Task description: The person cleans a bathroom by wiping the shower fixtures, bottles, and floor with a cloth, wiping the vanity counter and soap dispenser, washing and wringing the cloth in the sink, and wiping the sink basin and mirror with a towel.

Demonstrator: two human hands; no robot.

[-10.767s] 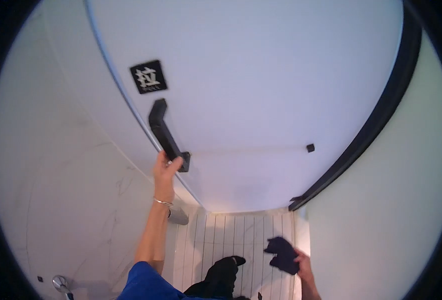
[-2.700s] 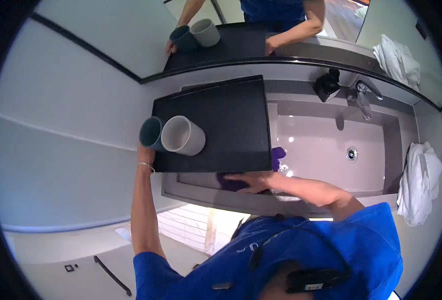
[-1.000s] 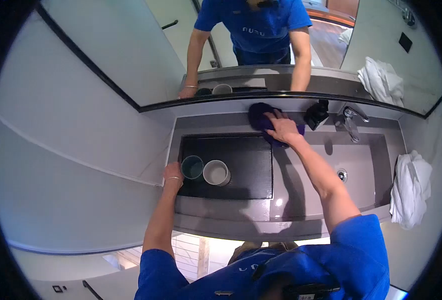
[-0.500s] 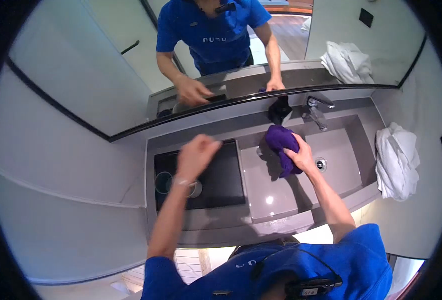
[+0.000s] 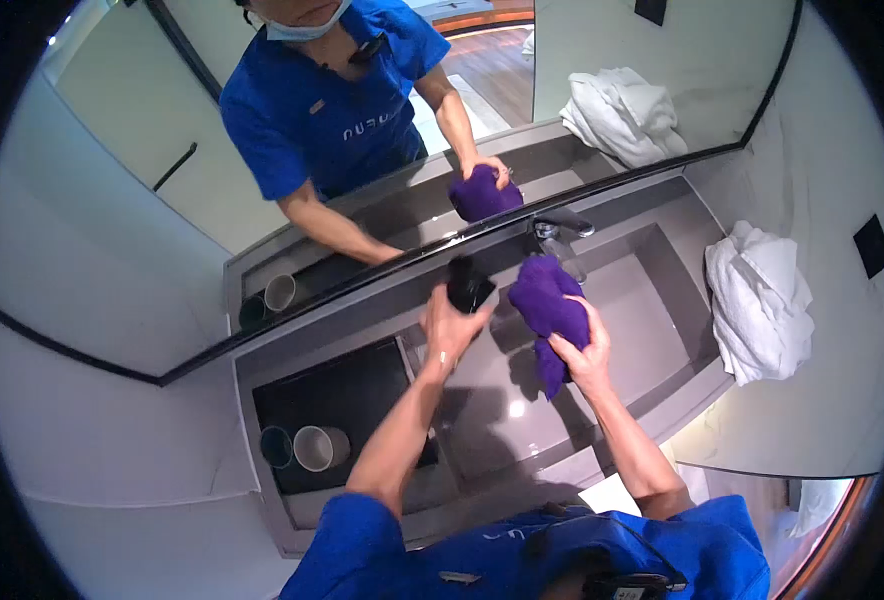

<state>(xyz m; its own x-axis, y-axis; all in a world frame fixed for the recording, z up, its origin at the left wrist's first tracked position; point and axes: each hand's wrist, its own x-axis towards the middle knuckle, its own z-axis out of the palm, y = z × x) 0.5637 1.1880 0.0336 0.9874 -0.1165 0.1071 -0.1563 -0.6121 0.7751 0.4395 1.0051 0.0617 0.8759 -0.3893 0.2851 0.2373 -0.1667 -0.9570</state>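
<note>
My right hand [image 5: 587, 350] is closed round a bunched purple cloth [image 5: 552, 305], held over the sink basin [image 5: 617, 315]. One end of the cloth hangs down below the fingers. My left hand [image 5: 450, 325] grips a dark black container [image 5: 472, 285] at the back edge of the sink, just under the mirror. The container is partly blurred and its exact kind is unclear. To the right of it, behind the cloth, is the chrome tap [image 5: 562, 230].
A black tray [image 5: 337, 395] sits left of the basin, carrying a white cup [image 5: 320, 448] and a dark-rimmed glass [image 5: 276, 447]. Crumpled white towels [image 5: 762, 305] lie at the counter's right end. The wide mirror [image 5: 362, 200] borders the back.
My left hand has moved from above the tray to the black container and taken hold of it. The purple cloth stays in my right hand. The view has shifted and turned.
</note>
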